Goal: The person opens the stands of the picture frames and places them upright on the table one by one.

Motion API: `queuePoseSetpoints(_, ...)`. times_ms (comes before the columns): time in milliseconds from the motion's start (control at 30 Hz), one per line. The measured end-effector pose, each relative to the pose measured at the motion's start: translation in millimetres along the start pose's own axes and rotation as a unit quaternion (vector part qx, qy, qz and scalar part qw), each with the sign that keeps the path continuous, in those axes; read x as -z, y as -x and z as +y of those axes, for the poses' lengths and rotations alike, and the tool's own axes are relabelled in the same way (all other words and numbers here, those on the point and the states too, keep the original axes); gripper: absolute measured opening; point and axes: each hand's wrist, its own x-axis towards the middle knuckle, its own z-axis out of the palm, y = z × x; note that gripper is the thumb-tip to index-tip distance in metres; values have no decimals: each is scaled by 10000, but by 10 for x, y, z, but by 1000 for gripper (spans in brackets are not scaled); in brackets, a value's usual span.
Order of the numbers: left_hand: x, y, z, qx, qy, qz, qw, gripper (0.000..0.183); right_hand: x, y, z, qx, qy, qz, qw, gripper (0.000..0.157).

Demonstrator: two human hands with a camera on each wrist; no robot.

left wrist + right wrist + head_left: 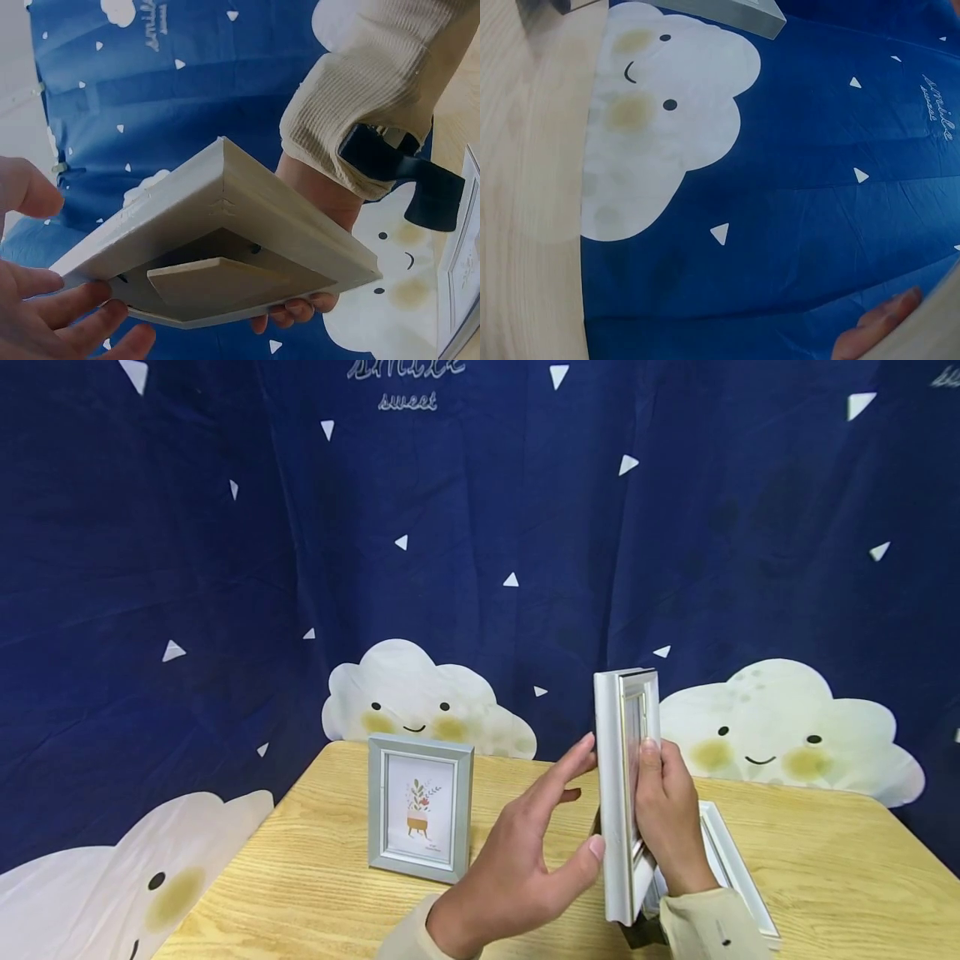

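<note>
Left of the white picture frame (615, 797) that the right hand (669, 827) grips, the left hand (521, 862) has fingers apart; a gray plant-print picture frame (420, 810) stands farther left.

I count one grey picture frame (422, 810), one white frame in my hold (612, 793) and another white frame (738, 870): three. My left hand (513, 868) and right hand (666, 810) are two, and so are my sleeves (712, 925). In head view are one table (300, 868) and three printed clouds (787, 727).

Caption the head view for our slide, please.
Right hand grips a white picture frame, left hand beside it, gray frame standing nearby.
</note>
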Motion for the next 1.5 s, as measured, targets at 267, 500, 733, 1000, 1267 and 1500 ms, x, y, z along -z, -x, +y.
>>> queuePoseSetpoints(267,4,28,-84,1038,-345,345,9934,46,1,-7,10,59,-59,152,9999,41)
queuePoseSetpoints(500,28,51,-121,1360,-955,-54,9861,9,5,-15,15,134,-102,212,9996,40)
queuePoseSetpoints(733,2,67,-114,1174,-1253,-351,9845,19,11,-14,14,111,-125,222,9996,41)
queuePoseSetpoints(1000,-9,70,-119,900,-1370,-367,9858,20,9,-25,20,166,-154,262,9994,40)
queuePoseSetpoints(1267,-2,62,-130,410,-1686,-431,9839,22,13,-25,22,151,-98,243,9995,40)
queuePoseSetpoints(1500,13,56,-135,216,-1882,-436,9809,23,15,-21,29,141,-100,222,9996,40)
